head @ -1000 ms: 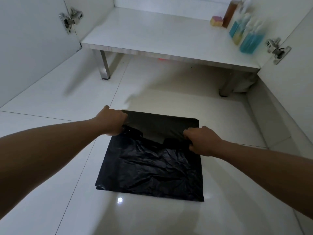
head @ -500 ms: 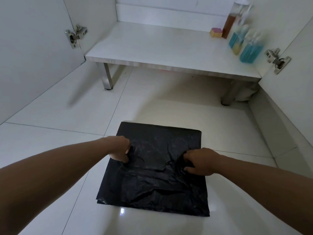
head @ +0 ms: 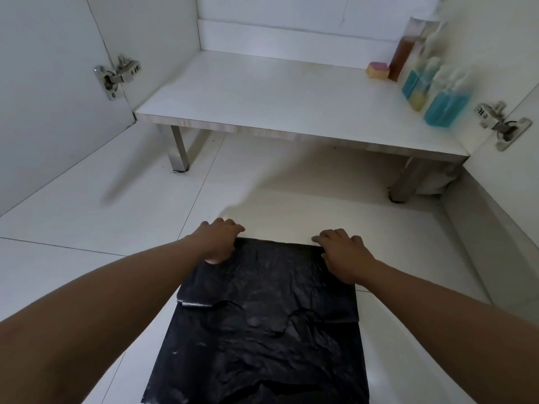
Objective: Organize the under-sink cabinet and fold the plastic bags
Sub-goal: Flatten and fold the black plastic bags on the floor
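A black plastic bag point(head: 262, 325) lies flat on the white tiled floor, its handle end folded back over the body toward me. My left hand point(head: 217, 240) is at the far left corner of the folded edge, fingers curled over it with the thumb beneath. At the far right corner my right hand point(head: 341, 252) grips the same edge with curled fingers. The bag's near end runs out of the bottom of the view.
The cabinet floor panel point(head: 277, 103) stands on metal legs point(head: 179, 150) beyond the bag. Several bottles point(head: 446, 103) and a sponge point(head: 377, 70) stand at its right side. Open doors with hinges point(head: 116, 75) flank both sides.
My hands drew the handle end toward me over the bag, let it go, then moved out to the far folded edge. The view has tilted up.
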A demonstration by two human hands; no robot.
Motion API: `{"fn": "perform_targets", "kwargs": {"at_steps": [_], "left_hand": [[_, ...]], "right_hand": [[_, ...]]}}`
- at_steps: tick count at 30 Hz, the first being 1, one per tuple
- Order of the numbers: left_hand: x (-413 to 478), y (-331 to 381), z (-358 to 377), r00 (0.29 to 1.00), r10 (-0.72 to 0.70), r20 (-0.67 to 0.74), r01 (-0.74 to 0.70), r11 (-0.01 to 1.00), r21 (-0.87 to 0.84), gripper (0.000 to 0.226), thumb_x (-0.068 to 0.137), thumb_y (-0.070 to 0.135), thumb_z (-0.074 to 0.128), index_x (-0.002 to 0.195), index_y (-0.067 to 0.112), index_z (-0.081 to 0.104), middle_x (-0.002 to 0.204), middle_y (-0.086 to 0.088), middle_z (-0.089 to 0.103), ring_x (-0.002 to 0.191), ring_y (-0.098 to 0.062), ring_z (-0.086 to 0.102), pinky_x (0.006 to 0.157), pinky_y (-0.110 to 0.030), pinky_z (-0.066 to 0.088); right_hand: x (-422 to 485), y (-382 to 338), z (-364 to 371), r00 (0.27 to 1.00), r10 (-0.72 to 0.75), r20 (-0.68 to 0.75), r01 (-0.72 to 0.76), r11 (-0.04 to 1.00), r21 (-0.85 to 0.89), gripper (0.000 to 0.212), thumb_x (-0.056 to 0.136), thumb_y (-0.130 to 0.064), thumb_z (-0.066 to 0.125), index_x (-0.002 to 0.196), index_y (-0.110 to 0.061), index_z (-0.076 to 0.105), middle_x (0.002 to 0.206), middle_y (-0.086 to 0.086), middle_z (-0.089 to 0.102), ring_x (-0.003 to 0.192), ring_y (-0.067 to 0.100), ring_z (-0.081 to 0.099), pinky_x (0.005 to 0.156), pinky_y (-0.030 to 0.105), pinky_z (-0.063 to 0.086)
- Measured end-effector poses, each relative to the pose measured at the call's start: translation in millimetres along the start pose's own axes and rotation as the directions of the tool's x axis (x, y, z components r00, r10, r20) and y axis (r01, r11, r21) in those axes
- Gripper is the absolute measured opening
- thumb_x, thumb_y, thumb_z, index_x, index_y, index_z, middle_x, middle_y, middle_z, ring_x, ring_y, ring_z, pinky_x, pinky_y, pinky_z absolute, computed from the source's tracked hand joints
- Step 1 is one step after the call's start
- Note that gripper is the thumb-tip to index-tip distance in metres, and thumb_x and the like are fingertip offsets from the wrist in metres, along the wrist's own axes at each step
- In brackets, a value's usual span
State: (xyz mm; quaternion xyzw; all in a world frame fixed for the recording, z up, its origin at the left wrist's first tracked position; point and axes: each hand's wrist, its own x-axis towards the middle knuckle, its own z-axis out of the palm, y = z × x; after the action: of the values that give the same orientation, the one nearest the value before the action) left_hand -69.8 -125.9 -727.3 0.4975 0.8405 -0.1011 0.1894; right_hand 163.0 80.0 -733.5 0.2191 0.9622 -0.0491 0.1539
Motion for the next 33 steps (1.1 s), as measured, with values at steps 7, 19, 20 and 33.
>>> {"fn": "perform_targets", "kwargs": {"at_steps": [7,19,20,33], "left_hand": [[27,3,1,0.999,-0.01,0.043,0.009,1.0,0.023,0.036,0.098,0.021,0.056,0.134,0.025,0.053,0.129,0.0,0.056,0.124,-0.025,0.052,0.106,-0.049,0.033],[38,-7,-30,0.912,-0.081,-0.401,0.076,0.997,-0.029,0.024,0.087,0.012,0.06,0.108,0.025,0.058,0.104,0.002,0.064,0.102,-0.023,0.055,0.094,-0.044,0.037],[37,-7,-35,0.893,-0.087,-0.442,0.078,0.996,-0.039,0.025,0.087,0.013,0.061,0.108,0.025,0.058,0.104,0.001,0.064,0.102,-0.023,0.055,0.095,-0.045,0.037],[0,-4,-53,0.867,0.029,-0.497,0.055,0.987,0.153,0.019,0.083,0.036,0.067,0.087,0.026,0.051,0.085,0.008,0.057,0.086,-0.02,0.053,0.087,-0.043,0.035]], "right_hand": [[31,-6,-18,0.972,0.104,0.21,-0.12,0.99,0.067,0.048,0.093,-0.008,0.053,0.139,-0.02,0.047,0.133,0.004,0.056,0.122,0.025,0.05,0.111,0.054,0.022],[43,1,-57,0.974,0.167,-0.152,-0.139,0.974,0.18,0.025,0.083,-0.014,0.056,0.105,-0.024,0.053,0.1,-0.002,0.058,0.096,0.022,0.054,0.093,0.044,0.026],[43,2,-62,0.963,0.168,-0.211,-0.132,0.975,0.177,0.023,0.082,-0.014,0.057,0.102,-0.024,0.053,0.097,-0.002,0.057,0.094,0.022,0.055,0.09,0.043,0.025],[-2,-3,-72,0.866,-0.076,-0.494,0.016,0.992,-0.126,0.017,0.081,-0.015,0.057,0.089,-0.026,0.047,0.089,-0.006,0.052,0.083,0.019,0.051,0.086,0.04,0.028]]}}
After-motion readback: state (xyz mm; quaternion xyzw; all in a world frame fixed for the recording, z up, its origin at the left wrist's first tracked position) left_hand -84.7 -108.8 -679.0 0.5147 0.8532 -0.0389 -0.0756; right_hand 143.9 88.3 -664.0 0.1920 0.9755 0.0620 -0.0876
